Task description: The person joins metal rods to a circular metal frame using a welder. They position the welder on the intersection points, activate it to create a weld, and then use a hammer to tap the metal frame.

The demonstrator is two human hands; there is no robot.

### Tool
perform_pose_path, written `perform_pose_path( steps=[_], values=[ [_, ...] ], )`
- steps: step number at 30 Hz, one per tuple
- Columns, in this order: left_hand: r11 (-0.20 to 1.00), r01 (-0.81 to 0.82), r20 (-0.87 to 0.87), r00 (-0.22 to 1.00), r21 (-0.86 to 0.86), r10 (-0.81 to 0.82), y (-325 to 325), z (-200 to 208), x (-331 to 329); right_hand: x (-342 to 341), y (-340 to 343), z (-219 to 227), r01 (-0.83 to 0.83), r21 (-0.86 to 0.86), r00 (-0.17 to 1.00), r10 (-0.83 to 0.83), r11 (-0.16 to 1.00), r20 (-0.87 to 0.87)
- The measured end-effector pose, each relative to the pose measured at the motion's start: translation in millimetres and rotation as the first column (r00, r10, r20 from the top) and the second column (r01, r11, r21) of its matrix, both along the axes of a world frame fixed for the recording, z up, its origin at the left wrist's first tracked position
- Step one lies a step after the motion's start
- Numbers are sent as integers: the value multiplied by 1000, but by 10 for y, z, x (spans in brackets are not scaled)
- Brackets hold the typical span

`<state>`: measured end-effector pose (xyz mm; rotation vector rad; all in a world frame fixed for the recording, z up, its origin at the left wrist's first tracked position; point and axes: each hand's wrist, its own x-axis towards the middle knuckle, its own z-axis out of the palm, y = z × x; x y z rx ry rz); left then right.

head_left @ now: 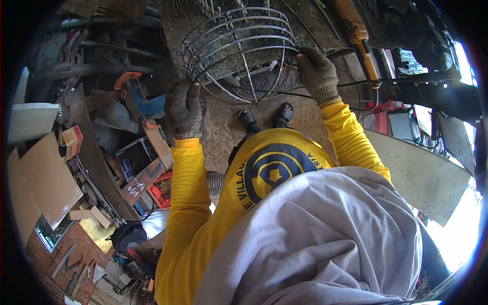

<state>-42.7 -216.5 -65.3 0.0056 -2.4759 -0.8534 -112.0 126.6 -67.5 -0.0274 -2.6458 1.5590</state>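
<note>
A round cage of bent metal rods (239, 46), with several curved hoops joined by straight ribs, is in front of me at the edge of a dark, dirty workbench (178, 25). My left hand (185, 108), in a brown knitted glove, is closed at the cage's left rim. On the opposite side, my right hand (318, 76), gloved the same way, pinches the rim between thumb and fingers. The lower part of the cage overhangs the bench on my side, above the floor. The left fingertips are partly hidden.
An orange angle grinder (359, 36) lies on the bench to the right, its cord trailing down. Left of me are an orange-and-blue tool (145, 101), a red crate (161, 190) and a cardboard sheet (43, 188). A pale panel (419, 170) leans at right.
</note>
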Motion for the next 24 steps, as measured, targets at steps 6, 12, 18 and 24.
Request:
perform_pose_path(
  steps=[6, 12, 18, 24],
  values=[
    [1000, 3, 20, 1000, -25, -2, -5, 25, -5, 3, -16, 19, 11, -9, 1000, -11, 1000, 1],
    [1000, 0, 3, 1000, 12, 0, -2, -7, -3, -1, -12, 33, 4, -26, 1000, -4, 1000, 16],
    [1000, -2, 5, 1000, 9, 1, -13, -14, 4, 9, -14, 40, 12, -32, 999, -10, 999, 45],
    [1000, -14, 19, 1000, -13, 14, 7, 9, -1, 26, -14, 94, -12, -100, 998, 18, 995, 59]
  ],
)
